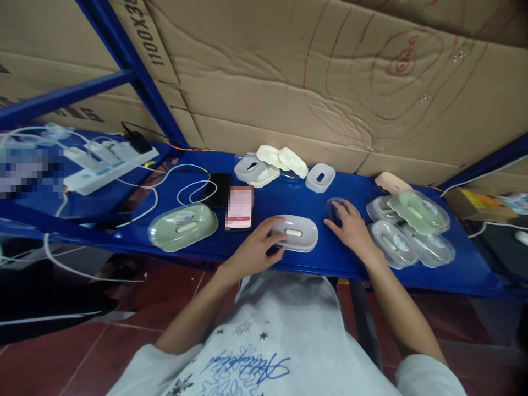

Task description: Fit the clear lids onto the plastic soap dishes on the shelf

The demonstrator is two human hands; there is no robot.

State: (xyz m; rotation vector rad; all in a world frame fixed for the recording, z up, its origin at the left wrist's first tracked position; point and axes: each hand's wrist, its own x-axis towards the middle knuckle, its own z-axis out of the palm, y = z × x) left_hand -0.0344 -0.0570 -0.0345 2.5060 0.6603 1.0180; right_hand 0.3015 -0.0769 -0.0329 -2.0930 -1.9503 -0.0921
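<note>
A grey oval dish (307,226) with a pale bar in its middle lies near the front edge of the blue table. The fingers of my left hand (264,245) grip its left end. Further right, my right hand (348,226) reaches over a clear plastic lid (333,208), fingers spread and touching its right side. Lidded grey dishes (394,245) and a lidded green dish (418,213) are grouped to the right of that hand.
A lit phone (240,208) and a dark phone (218,190) lie left of centre, beside a lidded green dish (183,226). Cream pieces (270,157) and a grey holder (320,177) sit at the back. Cables and a power strip (111,165) are at left.
</note>
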